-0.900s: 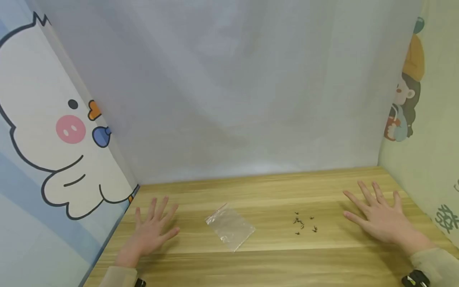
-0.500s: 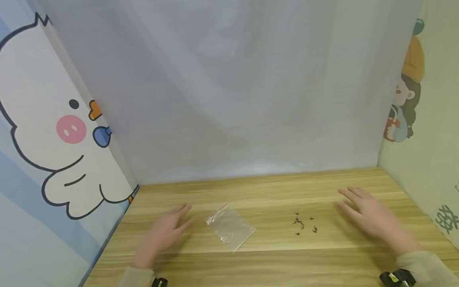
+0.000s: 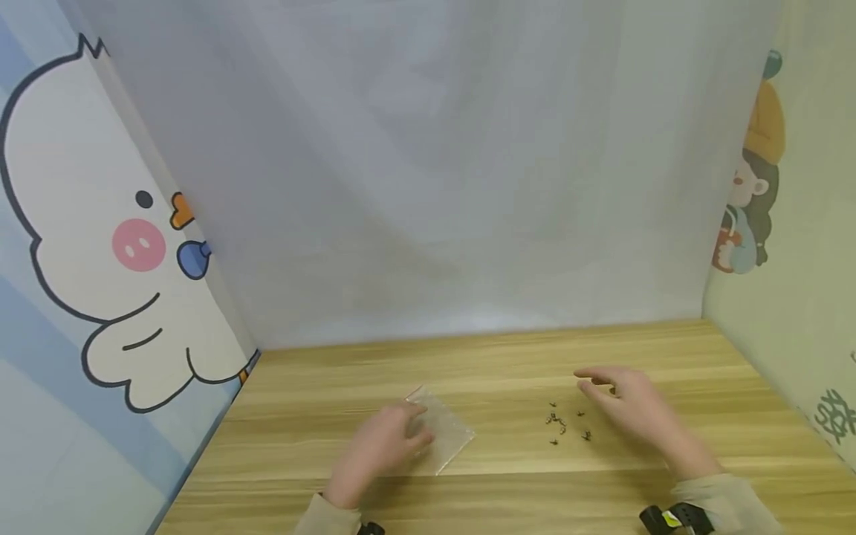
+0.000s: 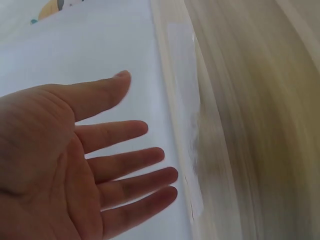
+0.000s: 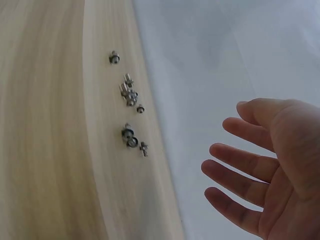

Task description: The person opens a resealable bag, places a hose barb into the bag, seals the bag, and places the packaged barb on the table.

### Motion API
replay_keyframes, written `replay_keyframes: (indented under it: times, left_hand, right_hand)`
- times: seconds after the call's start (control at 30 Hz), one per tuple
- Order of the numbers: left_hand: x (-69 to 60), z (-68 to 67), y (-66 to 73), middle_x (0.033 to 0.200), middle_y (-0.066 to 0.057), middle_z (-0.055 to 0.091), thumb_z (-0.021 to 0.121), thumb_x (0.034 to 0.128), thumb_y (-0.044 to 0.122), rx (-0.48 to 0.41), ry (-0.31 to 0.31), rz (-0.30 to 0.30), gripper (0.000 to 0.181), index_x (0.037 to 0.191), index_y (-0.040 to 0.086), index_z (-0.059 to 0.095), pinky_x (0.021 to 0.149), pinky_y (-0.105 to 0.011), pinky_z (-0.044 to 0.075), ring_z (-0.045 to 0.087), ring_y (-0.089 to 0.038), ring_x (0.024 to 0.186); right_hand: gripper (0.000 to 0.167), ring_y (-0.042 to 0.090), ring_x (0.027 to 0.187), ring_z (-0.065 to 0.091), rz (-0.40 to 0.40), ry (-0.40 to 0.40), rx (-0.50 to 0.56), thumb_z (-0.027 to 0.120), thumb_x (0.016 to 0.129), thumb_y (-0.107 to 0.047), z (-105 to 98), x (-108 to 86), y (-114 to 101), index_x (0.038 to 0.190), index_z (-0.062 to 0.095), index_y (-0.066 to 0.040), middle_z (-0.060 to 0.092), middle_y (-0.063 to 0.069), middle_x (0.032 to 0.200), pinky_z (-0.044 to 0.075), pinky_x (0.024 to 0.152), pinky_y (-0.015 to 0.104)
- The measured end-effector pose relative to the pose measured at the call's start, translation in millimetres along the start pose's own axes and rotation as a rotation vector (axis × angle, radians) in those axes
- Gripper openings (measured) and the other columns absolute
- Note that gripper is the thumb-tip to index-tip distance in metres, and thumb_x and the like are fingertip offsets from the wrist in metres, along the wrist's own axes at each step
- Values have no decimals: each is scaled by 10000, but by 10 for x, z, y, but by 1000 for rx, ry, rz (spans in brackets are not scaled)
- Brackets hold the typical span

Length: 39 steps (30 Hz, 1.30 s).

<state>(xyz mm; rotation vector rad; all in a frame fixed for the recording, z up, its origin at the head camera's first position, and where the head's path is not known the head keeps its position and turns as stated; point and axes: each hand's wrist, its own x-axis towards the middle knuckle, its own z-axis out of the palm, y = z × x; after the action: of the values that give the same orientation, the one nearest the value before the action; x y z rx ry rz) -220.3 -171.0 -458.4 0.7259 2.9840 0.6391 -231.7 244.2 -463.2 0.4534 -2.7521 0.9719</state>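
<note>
A clear zip-lock plastic bag [image 3: 448, 431] lies flat on the wooden table, left of centre. Over its left part hovers my left hand [image 3: 381, 443], which hides that side of the bag; in the left wrist view the fingers [image 4: 135, 160] are spread and hold nothing. Several small metal screws [image 3: 554, 419] are scattered to the right of the bag, and the right wrist view shows them closer, some with washers [image 5: 132, 142]. Just right of the screws is my right hand [image 3: 635, 409], above the table with relaxed, slightly bent fingers [image 5: 240, 160] and nothing in them.
The wooden tabletop [image 3: 508, 498] runs back to a grey-white curtain [image 3: 468, 186]. A panel with a cartoon bird [image 3: 73, 208] stands along the left side. On the right is a pale green panel [image 3: 809, 297] with a printed figure.
Both hands have moved inward from the table's sides. The left has come over the bag, the right close to the screws, and their spread fingers have relaxed. Bag and screws stay put.
</note>
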Motion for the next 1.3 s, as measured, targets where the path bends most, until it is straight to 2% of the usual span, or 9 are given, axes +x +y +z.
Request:
replay_keyframes:
  times: [0.2,0.3,0.43,0.53,0.6,0.8,0.93,1.1,1.3]
  left_hand:
    - [65,102,95,1324,-206,706,850,891,212,1,-3,8,518,1328,-24,700,1045,-544,518,661,-381,1231]
    - [62,143,104,1200,-186,737,844,844,127,-35,-23,37,459,1257,-34,723,860,-448,585,696,-287,972]
    - [50,204,92,1072,-109,714,892,757,59,-16,-52,99,471,1195,-21,738,708,-315,541,592,-151,801]
    - [59,234,89,1105,-71,707,935,709,61,45,-44,122,541,1213,14,743,763,-304,550,611,-129,888]
    - [71,242,98,1155,-79,714,939,709,55,69,-53,123,557,1229,33,743,796,-327,565,637,-161,931]
    - [74,234,151,1376,-156,668,928,775,57,117,-122,107,630,1363,35,704,1021,-448,543,643,-322,1218]
    - [73,233,155,1439,-165,637,912,797,58,153,-149,121,631,1390,49,698,1080,-443,508,618,-337,1286]
    - [86,229,133,1476,-187,612,831,851,41,171,-166,156,505,1346,50,727,1113,-436,485,611,-346,1325]
    - [101,214,123,1436,-187,648,754,984,151,60,-148,133,243,1208,68,799,1098,-466,499,639,-363,1298]
  right_hand:
    - [355,387,1093,720,3,-28,14,646,1090,-319,92,30,-29,1336,732,-78,741,164,1274,551,944,619]
    - [334,356,1066,733,-12,-56,4,663,1080,-280,139,30,-20,1326,733,-66,745,155,1269,565,934,596]
    - [325,344,1047,738,-15,-68,21,672,1073,-252,175,16,-11,1322,732,-52,746,162,1259,577,920,579]
    - [323,345,1031,739,-13,-60,44,672,1073,-248,177,11,-23,1319,731,-47,748,171,1248,583,906,576]
    - [315,338,1022,740,-18,-55,48,676,1071,-238,175,9,-32,1313,734,-46,748,172,1247,589,897,568]
    - [282,287,1004,743,-38,-74,26,686,1062,-204,192,-2,-57,1298,743,-60,746,155,1262,597,885,541]
    - [280,245,990,739,-60,-92,8,686,1062,-212,233,5,-84,1295,746,-68,747,139,1267,597,884,524]
    - [279,202,976,735,-78,-94,4,694,1062,-256,268,13,-136,1276,764,-92,755,108,1253,600,870,492]
    - [274,173,967,734,-96,-89,2,696,1063,-281,291,19,-183,1262,778,-113,768,67,1221,596,854,450]
